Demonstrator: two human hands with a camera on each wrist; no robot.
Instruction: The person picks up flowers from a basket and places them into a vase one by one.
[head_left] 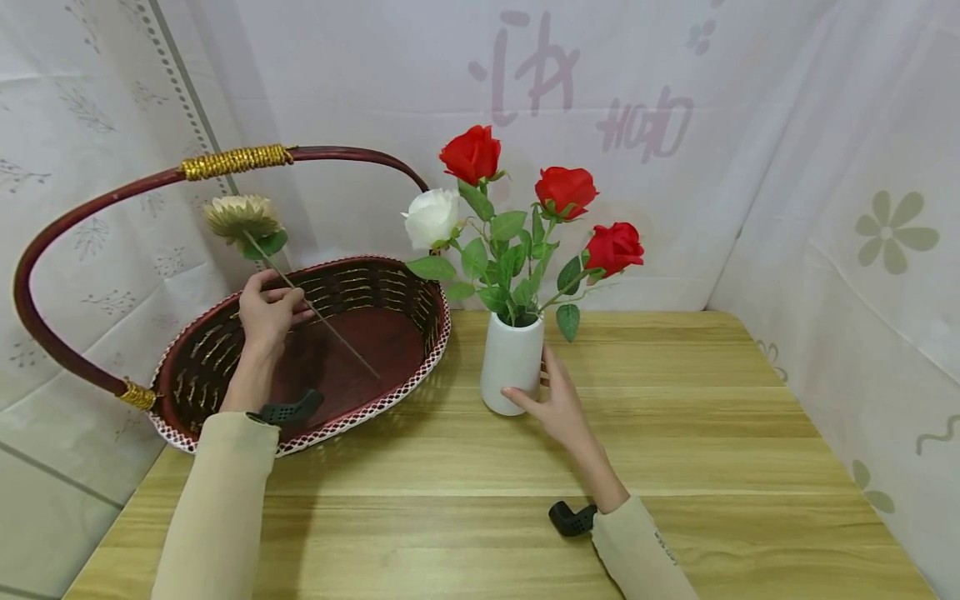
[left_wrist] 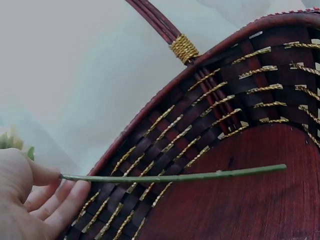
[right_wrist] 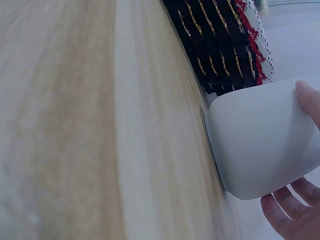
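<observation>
My left hand (head_left: 272, 321) pinches the stem of a cream artificial flower (head_left: 243, 218) between thumb and fingers, over the basket. The bloom points up and left; the bare green stem (left_wrist: 175, 178) slants down to the right across the basket's inside. With thumb in front and fingers behind, my right hand (head_left: 558, 408) grips the lower right side of a white vase (head_left: 512, 362), which stands upright on the table. In the vase are a white rose (head_left: 432, 218) and three red roses, one of them the tall red rose (head_left: 471, 155), with green leaves.
A dark red woven basket (head_left: 438, 354) with gold cord and a lace-trimmed rim fills the table's left side. Its tall arched handle (head_left: 101, 210) rises at the left and back. The wooden table (head_left: 675, 400) meets printed white cloth (head_left: 652, 75) behind and at both sides.
</observation>
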